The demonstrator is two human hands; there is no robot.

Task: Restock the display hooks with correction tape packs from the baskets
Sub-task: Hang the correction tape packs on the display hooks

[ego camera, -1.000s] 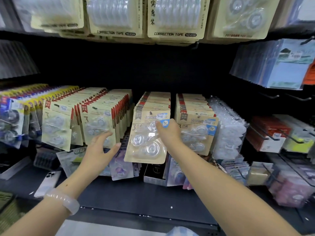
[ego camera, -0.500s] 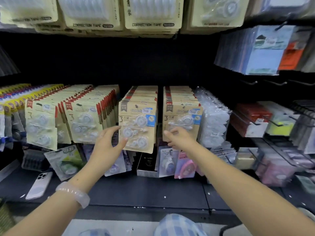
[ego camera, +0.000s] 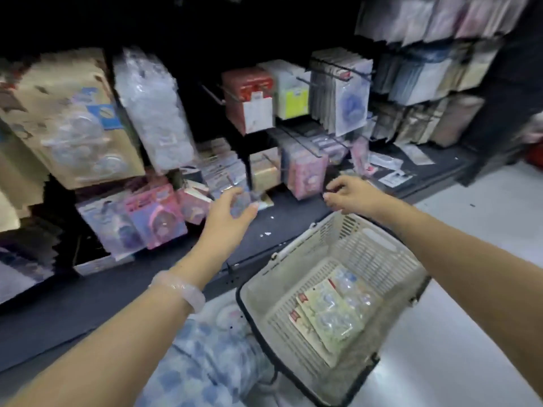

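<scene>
Above the basket (ego camera: 296,254), both hands, left (ego camera: 227,214) and right (ego camera: 351,195), hang loosely open, empty; shelf goods blurred.

Pale cream slatted plastic basket (ego camera: 364,251) with black rim, holding cream card correction tape packs (ego camera: 329,315) with red corner tags and clear blisters. Tan card hanging packs (ego camera: 73,121) with blue round sticker. Red-and-white box (ego camera: 249,98), yellow-green pack (ego camera: 292,102), pink blister pack (ego camera: 305,171). Blue-white checked trousers (ego camera: 202,365). Translucent pale bracelet (ego camera: 179,289). Dark grey shelf (ego camera: 88,304), light grey floor (ego camera: 470,348).

Red boxes (ego camera: 248,83) hang beside yellow packs (ego camera: 292,98) above pink packets (ego camera: 305,171).
</scene>
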